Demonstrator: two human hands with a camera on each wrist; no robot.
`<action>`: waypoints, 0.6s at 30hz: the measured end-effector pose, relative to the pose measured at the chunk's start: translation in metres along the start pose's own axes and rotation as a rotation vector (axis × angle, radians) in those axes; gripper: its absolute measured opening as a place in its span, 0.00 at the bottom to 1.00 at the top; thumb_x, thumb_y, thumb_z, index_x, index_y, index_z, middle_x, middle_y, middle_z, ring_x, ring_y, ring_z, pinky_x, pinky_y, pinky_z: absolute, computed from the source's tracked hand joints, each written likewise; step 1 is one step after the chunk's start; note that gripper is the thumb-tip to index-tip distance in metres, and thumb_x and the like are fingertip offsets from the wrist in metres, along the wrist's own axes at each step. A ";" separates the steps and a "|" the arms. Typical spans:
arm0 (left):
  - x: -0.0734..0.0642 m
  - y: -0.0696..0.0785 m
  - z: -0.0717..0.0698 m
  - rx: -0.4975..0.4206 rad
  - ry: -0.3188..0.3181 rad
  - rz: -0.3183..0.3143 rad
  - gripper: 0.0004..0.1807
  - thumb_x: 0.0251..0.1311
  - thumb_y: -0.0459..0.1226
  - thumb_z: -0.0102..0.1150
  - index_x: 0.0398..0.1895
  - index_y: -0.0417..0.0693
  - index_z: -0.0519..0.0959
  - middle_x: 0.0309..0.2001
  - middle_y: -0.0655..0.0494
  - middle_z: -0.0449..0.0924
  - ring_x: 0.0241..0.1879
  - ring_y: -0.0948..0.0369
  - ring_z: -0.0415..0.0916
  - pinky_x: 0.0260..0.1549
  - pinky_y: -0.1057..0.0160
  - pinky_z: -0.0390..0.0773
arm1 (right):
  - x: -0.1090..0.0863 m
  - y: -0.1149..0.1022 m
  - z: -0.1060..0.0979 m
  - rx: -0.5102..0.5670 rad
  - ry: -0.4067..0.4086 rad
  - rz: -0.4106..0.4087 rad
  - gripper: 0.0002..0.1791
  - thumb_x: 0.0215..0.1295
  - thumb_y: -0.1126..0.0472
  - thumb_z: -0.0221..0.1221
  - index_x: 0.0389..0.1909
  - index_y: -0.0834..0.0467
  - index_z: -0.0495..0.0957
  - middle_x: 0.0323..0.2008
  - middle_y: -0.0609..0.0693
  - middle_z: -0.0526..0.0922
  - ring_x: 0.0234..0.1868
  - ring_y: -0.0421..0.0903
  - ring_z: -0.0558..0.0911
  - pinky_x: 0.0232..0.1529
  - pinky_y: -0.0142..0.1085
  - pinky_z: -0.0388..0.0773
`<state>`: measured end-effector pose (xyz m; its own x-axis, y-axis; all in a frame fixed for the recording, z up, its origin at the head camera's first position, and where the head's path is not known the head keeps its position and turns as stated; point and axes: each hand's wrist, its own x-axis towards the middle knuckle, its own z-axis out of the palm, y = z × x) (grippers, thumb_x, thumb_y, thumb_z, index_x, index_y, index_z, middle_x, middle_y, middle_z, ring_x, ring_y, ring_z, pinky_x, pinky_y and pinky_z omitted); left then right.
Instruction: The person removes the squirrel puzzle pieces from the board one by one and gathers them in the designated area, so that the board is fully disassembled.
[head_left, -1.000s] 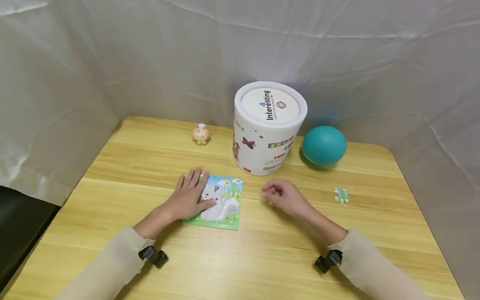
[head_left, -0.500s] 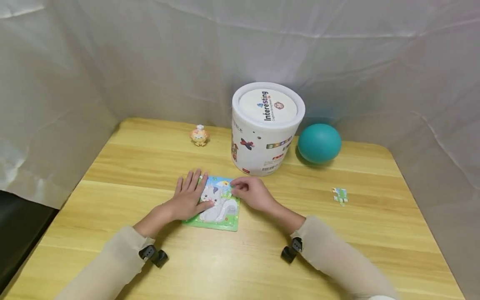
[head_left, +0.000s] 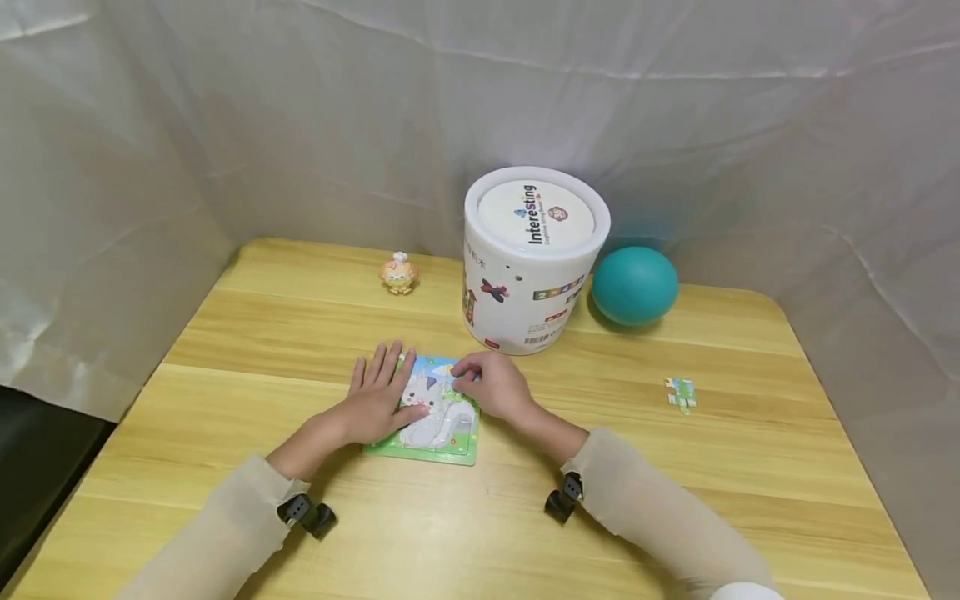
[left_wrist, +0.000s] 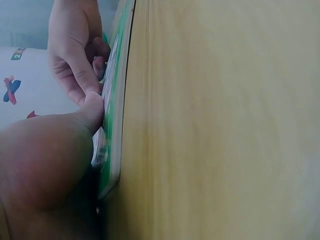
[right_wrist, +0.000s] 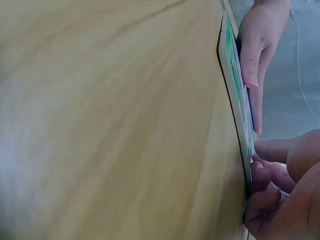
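Note:
A square jigsaw puzzle [head_left: 442, 421] with a grey cartoon animal on a green-edged board lies flat on the table. Across its left part my left hand [head_left: 372, 408] rests flat, fingers spread and thumb over the animal. My right hand [head_left: 501, 389] is at the upper right of the puzzle, its fingers bent and their tips at the surface. Both wrist views show the puzzle [left_wrist: 117, 90] edge-on, and the right thumb and fingers [right_wrist: 272, 150] close to its face. Whether a piece is between them is hidden. Some joined loose puzzle pieces [head_left: 682, 393] lie further right.
A white lidded tub [head_left: 536, 267] stands behind the puzzle. Right of it sits a teal ball [head_left: 635, 287], and left of it a small orange figurine [head_left: 399, 274]. Grey cloth [head_left: 337, 125] hangs behind and beside the wooden table [head_left: 450, 533].
My right hand has moved left from beside the puzzle onto its upper right part. The left hand has kept its place, and the loose pieces lie as before.

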<state>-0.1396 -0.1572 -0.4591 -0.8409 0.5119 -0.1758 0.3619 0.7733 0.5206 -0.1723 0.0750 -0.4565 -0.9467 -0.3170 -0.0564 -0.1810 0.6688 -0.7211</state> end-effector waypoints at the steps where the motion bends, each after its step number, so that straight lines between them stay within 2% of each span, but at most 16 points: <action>1: 0.000 0.001 -0.001 -0.003 0.002 0.001 0.49 0.76 0.53 0.50 0.81 0.33 0.36 0.79 0.31 0.22 0.77 0.34 0.18 0.68 0.29 0.23 | 0.000 -0.001 0.000 -0.008 0.001 -0.004 0.03 0.64 0.62 0.70 0.37 0.55 0.88 0.28 0.43 0.81 0.31 0.39 0.77 0.34 0.33 0.74; 5: 0.000 -0.002 0.001 0.007 0.016 0.001 0.49 0.77 0.54 0.48 0.81 0.34 0.36 0.79 0.31 0.23 0.77 0.34 0.19 0.69 0.30 0.23 | 0.001 -0.005 0.001 -0.043 0.001 -0.005 0.05 0.62 0.61 0.71 0.37 0.55 0.87 0.27 0.43 0.80 0.29 0.40 0.76 0.32 0.33 0.73; 11: 0.001 0.001 -0.001 0.014 -0.001 -0.024 0.49 0.76 0.54 0.49 0.81 0.34 0.35 0.79 0.32 0.23 0.77 0.36 0.18 0.69 0.30 0.23 | 0.004 -0.009 0.001 -0.076 -0.009 0.055 0.07 0.60 0.60 0.73 0.36 0.54 0.84 0.27 0.44 0.79 0.28 0.40 0.76 0.30 0.33 0.71; 18: 0.001 0.001 -0.001 0.020 -0.008 -0.021 0.48 0.77 0.54 0.46 0.81 0.34 0.35 0.79 0.31 0.22 0.77 0.35 0.18 0.69 0.30 0.24 | 0.005 -0.010 0.003 -0.071 0.003 0.089 0.07 0.61 0.58 0.72 0.34 0.54 0.83 0.26 0.44 0.79 0.28 0.40 0.76 0.31 0.34 0.72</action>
<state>-0.1405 -0.1560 -0.4578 -0.8452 0.4983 -0.1934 0.3522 0.7914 0.4997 -0.1749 0.0651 -0.4515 -0.9608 -0.2521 -0.1155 -0.1144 0.7399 -0.6629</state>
